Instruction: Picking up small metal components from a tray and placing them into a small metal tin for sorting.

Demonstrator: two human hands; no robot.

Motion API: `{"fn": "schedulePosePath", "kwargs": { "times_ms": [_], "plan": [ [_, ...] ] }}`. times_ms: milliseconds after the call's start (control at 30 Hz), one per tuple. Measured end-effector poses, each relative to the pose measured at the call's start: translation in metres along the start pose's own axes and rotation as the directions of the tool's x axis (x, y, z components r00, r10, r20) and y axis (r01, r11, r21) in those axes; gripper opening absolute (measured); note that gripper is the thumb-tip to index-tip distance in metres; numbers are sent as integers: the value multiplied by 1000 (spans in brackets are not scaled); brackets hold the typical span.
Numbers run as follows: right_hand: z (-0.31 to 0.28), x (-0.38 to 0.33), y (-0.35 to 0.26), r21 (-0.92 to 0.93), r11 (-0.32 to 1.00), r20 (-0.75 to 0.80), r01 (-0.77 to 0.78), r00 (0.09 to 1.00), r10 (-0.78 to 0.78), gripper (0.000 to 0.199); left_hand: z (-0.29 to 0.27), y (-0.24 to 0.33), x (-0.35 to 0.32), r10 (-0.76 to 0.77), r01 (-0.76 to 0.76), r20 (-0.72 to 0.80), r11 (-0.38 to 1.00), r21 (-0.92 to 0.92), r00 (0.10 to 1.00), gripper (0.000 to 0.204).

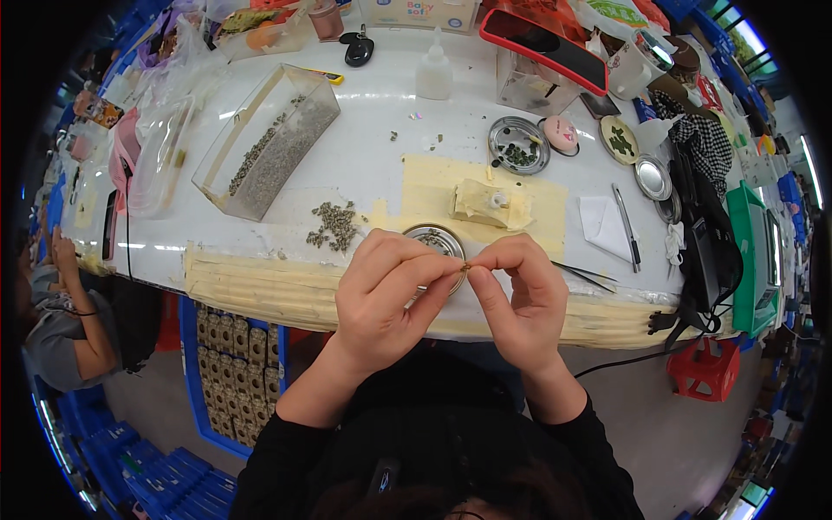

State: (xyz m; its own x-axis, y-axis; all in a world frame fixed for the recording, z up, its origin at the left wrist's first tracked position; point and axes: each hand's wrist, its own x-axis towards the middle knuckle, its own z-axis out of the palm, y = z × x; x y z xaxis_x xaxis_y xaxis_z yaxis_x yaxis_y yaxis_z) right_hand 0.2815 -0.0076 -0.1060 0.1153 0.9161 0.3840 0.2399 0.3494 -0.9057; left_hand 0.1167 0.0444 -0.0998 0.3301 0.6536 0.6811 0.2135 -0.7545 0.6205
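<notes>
My left hand and my right hand meet fingertip to fingertip over the near edge of the table. Between the pinched thumbs and forefingers sits a tiny brownish-gold piece, too small to name. Partly hidden behind my left fingers is a round metal tin with small bits in it. A loose pile of small grey-green pieces lies left of the tin. Beyond my hands stands a tape-wrapped block on a taped patch. Dark tweezers lie right of my right hand.
A clear bin of small grey pieces stands at left. Farther right are a metal dish with dark green bits, a white squeeze bottle, a red-edged phone and a pen. Another person sits at far left.
</notes>
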Motion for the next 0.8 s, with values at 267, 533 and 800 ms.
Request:
{"fn": "schedulePosePath", "kwargs": {
  "times_ms": [267, 533, 800],
  "plan": [
    [1, -2, 3, 566, 720, 215, -400, 916, 340, 10, 2, -6, -10, -204, 211, 56, 924, -319, 977, 17],
    [6, -5, 3, 595, 657, 262, -463, 885, 385, 15, 6, -12, -16, -217, 208, 17, 905, -370, 976, 19],
    [8, -7, 1, 617, 610, 279, -498, 863, 422, 15, 8, -12, -19, -208, 191, 4, 890, -413, 978, 17]
  ]
}}
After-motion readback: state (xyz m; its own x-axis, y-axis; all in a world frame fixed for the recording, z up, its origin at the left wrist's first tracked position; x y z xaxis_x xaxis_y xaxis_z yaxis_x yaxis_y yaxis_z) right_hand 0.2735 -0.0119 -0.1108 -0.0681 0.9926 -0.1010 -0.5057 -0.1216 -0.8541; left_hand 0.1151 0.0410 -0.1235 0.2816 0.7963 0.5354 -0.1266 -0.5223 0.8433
